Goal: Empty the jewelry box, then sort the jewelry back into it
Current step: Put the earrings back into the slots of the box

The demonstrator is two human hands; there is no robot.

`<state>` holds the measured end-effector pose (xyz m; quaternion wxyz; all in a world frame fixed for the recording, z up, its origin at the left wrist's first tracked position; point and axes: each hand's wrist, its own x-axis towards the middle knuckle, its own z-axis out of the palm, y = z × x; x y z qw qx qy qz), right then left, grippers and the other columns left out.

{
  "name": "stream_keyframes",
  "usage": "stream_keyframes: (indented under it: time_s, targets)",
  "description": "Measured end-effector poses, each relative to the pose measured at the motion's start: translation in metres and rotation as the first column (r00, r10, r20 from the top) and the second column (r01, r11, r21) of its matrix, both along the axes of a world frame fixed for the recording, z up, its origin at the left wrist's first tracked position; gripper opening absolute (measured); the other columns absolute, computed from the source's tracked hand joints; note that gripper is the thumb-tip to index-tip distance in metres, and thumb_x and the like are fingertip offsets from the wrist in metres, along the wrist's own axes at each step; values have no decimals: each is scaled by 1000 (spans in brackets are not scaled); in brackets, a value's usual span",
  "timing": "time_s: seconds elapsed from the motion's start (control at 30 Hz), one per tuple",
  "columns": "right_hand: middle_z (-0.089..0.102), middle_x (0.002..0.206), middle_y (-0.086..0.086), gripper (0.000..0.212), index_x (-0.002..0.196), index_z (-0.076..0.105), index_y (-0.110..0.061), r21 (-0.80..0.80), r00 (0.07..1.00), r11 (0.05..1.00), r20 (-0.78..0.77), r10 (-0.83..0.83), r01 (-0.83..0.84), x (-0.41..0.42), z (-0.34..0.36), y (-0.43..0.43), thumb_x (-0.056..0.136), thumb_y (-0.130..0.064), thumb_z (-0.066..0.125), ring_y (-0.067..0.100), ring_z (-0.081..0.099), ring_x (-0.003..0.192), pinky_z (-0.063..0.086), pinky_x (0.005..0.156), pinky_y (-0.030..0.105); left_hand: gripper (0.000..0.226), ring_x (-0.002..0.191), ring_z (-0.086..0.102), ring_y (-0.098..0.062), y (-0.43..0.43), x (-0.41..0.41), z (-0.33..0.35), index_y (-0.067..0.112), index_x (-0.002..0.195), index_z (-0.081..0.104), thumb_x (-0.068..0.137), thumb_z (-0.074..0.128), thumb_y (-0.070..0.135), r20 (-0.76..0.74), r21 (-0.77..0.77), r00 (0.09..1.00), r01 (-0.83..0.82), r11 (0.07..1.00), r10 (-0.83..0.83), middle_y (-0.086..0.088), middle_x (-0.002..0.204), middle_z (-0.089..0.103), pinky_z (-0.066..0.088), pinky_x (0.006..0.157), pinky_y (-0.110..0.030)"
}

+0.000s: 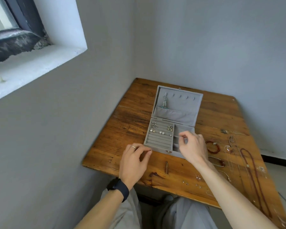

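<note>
surface (122, 146): worn wood, jewelry spread along its right side; small pieces near the front edge could be swept off by a forearm.
jewelry box (165, 148): grey velvet, lid open, set mid-surface; could be nudged if pressed at its corner.
long bead necklace (253, 176): brown, lying loose at right; tangling with the thin chains beside it is judged likely.
red bracelet (213, 147): just beside the box, by the right wrist; could be dragged.
left hand (135, 160): fingers curled at the box's front-left corner; a tiny item seems pinched, cannot be told for sure.
right hand (192, 144): over the right compartments, thumb and forefinger nearly closed; contents cannot be told.
earrings (161, 129): seated in the ring rolls; could be knocked loose.
studs (191, 180): on the surface, unsorted.
</note>
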<state>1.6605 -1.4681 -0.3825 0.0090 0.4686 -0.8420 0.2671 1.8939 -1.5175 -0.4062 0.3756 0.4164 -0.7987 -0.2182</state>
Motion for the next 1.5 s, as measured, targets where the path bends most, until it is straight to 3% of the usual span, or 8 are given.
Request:
stream_keyframes:
  time_s: [0.17,0.33,0.5,0.73,1.07,1.5]
  targets:
    - [69,111,-4,23,112,71,-21,48,988,998,-145,55,-48,-1,-21,30,95,-32,60,21,52,111,50,83,38,10,120,46,-14,-49,-50,43,32,98,75,90,69,36,273,-46,949,179,983,-160,9,124,58,39,95,-32]
    - [70,106,2,16,105,72,-16,-23,984,998,-173,48,-53,7,-32,30,94,-25,65,23,60,100,53,76,36,14,128,38,-17,-85,-100,65,35,98,73,93,63,41,553,16,794,294,956,-254,7,133,51,32,100,-38]
    - [67,112,-1,20,112,67,-19,-24,994,998,-102,47,-50,8,-38,29,100,-24,52,22,57,105,49,79,35,14,132,34,-18,-91,-123,62,37,101,73,92,64,40,722,33,638,353,935,-267,6,140,47,32,101,-39]
    - [65,115,1,24,118,64,-18,-41,997,997,-39,71,-72,8,-40,29,102,-22,47,23,55,107,46,82,37,13,131,36,-20,-84,-130,59,37,101,74,92,64,40,746,39,619,331,943,-248,4,139,48,35,100,-40]
    - [68,105,1,17,109,68,-16,-111,998,992,-47,49,-54,11,-41,29,99,-20,54,23,59,98,48,76,36,15,121,46,-19,-76,-128,48,31,101,76,94,62,31,727,-151,672,354,923,-139,7,126,58,38,94,-36]
    - [69,103,2,17,109,68,-16,-115,997,991,-59,57,-63,13,-39,31,99,-20,54,22,60,98,52,76,37,24,123,49,-20,-68,-117,41,30,113,73,97,57,37,737,-262,673,370,892,-63,3,131,59,41,99,-38]
